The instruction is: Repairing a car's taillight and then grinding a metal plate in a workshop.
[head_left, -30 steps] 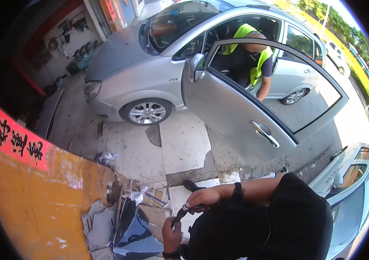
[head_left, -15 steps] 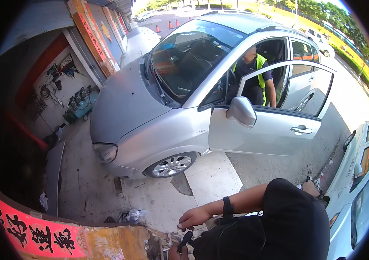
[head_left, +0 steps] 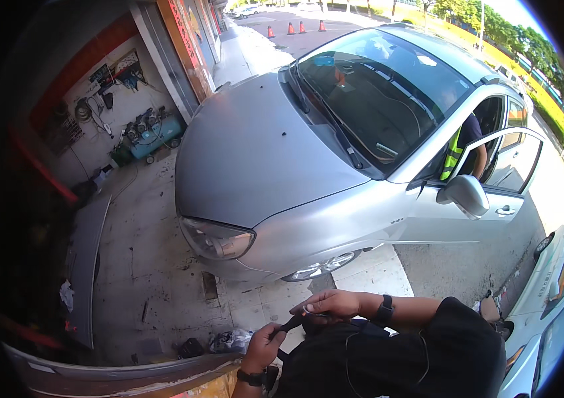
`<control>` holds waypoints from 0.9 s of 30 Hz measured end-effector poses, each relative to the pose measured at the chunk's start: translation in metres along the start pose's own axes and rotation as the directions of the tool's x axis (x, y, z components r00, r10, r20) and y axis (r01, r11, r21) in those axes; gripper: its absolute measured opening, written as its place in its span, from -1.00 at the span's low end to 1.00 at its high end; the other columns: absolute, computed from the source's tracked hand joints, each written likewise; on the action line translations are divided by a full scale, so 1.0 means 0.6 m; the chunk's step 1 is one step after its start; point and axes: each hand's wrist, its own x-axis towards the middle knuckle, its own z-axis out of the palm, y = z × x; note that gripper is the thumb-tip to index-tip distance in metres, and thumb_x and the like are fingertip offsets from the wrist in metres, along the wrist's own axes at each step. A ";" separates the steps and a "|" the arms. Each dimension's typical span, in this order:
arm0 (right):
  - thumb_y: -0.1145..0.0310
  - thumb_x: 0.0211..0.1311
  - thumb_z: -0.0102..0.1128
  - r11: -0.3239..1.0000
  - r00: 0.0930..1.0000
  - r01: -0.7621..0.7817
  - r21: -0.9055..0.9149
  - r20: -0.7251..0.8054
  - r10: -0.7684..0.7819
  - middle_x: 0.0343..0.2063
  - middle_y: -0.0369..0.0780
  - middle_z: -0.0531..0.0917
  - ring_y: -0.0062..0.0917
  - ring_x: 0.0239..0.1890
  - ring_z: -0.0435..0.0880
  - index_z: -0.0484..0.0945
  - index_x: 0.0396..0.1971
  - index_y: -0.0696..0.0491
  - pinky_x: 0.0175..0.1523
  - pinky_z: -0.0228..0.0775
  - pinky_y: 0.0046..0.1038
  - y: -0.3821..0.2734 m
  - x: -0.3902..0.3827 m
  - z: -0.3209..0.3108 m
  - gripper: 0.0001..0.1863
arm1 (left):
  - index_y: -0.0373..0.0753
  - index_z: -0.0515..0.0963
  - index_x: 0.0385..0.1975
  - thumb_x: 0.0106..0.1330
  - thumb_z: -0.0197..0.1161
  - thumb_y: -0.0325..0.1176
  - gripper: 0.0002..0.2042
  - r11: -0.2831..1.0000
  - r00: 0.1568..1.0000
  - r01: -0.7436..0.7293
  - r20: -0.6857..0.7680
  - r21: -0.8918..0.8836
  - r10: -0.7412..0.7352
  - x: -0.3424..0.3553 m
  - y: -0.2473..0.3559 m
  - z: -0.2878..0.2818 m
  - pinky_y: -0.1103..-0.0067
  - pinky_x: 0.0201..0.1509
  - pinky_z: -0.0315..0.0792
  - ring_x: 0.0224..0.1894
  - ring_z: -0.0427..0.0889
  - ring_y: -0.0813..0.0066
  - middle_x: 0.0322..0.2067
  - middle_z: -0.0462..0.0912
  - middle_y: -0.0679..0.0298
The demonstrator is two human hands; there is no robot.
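Observation:
Low in the view, my left hand (head_left: 262,348) is closed on a narrow black item (head_left: 290,326), perhaps a strap or tool; it is too small to make out. My right hand (head_left: 329,305) pinches at the upper end of the same item, with a small shiny piece at the fingertips. Both hands are in front of my black shirt. Beyond them stands a silver car (head_left: 262,152) with its headlight (head_left: 217,239) and front wheel nearest my hands. Its front door (head_left: 474,222) is open, and a person in a high-visibility vest (head_left: 454,152) leans inside, mostly hidden.
At the left, an open workshop bay holds a blue compressor (head_left: 159,136), wall-hung tools and a leaning grey panel (head_left: 89,265). Orange cones (head_left: 290,28) stand on the road behind. A light-coloured car (head_left: 554,305) is at the right. Debris (head_left: 229,340) lies near my feet.
My view has swung up and left toward the car's bonnet. My right hand, apart from the black item half a second ago, is back on it. The person has sunk further inside the car.

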 end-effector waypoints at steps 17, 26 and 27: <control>0.22 0.50 0.04 0.988 0.988 -0.035 -0.152 0.142 0.057 -0.57 -0.36 0.48 -0.72 -0.59 0.35 0.46 0.23 0.25 -0.49 0.15 -0.64 -0.346 0.706 -0.024 -0.52 | -0.34 0.57 -0.11 0.45 0.22 -0.35 -0.81 0.982 0.980 0.039 -0.187 -0.184 -0.074 0.243 -0.038 -0.629 0.62 -0.02 0.42 -0.19 0.50 0.68 -0.28 0.61 0.39; 0.18 0.42 0.19 0.903 0.937 -0.109 -0.415 0.260 0.233 -0.48 -0.36 0.62 -0.76 -0.56 0.44 0.47 0.23 0.23 -0.43 0.24 -0.68 -0.393 1.089 0.065 -0.47 | -0.32 0.57 -0.16 0.47 0.21 -0.23 -0.76 0.919 0.997 0.077 0.023 -0.387 -0.074 0.264 -0.193 -0.962 0.63 -0.08 0.40 -0.22 0.49 0.70 -0.34 0.61 0.42; 0.18 0.42 0.19 0.901 0.933 -0.107 -0.420 0.271 0.237 -0.48 -0.36 0.62 -0.76 -0.56 0.44 0.47 0.23 0.23 -0.43 0.24 -0.68 -0.397 1.137 0.085 -0.47 | -0.32 0.57 -0.16 0.47 0.21 -0.23 -0.76 0.920 0.997 0.074 0.010 -0.386 -0.076 0.258 -0.201 -1.007 0.63 -0.08 0.40 -0.22 0.49 0.70 -0.34 0.61 0.42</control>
